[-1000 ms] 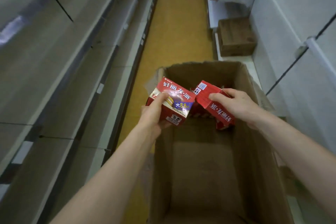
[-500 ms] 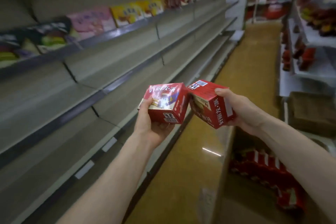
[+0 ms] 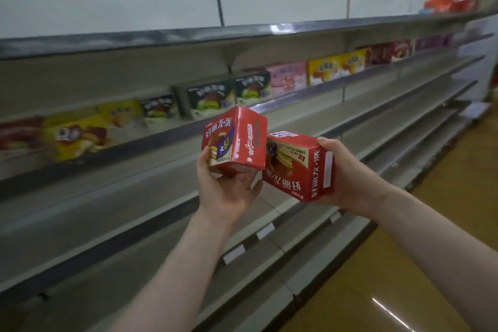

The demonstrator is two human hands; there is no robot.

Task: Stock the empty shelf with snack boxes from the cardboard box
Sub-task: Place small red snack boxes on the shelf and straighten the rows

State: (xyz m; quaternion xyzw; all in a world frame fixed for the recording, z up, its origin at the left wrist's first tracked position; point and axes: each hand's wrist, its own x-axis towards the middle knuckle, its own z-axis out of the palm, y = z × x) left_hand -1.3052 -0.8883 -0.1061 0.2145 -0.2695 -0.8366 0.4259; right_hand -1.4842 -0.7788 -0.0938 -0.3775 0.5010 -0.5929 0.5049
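Two snack boxes (image 3: 234, 140) raised, one per grip, before the empty shelf (image 3: 134, 197).
The left grip (image 3: 229, 191) cups the left box (image 3: 237, 148) from beneath, thumb on its front face, most fingers hidden behind it. The right grip (image 3: 350, 178) clasps the right box (image 3: 296, 167) by its far end, fingers out of sight under it. Both boxes are tilted and meet at a corner, though actual contact is unclear. Above the grips, a row of stocked packs (image 3: 204, 100) is too blurred to read. The frame's edge crops both forearms.
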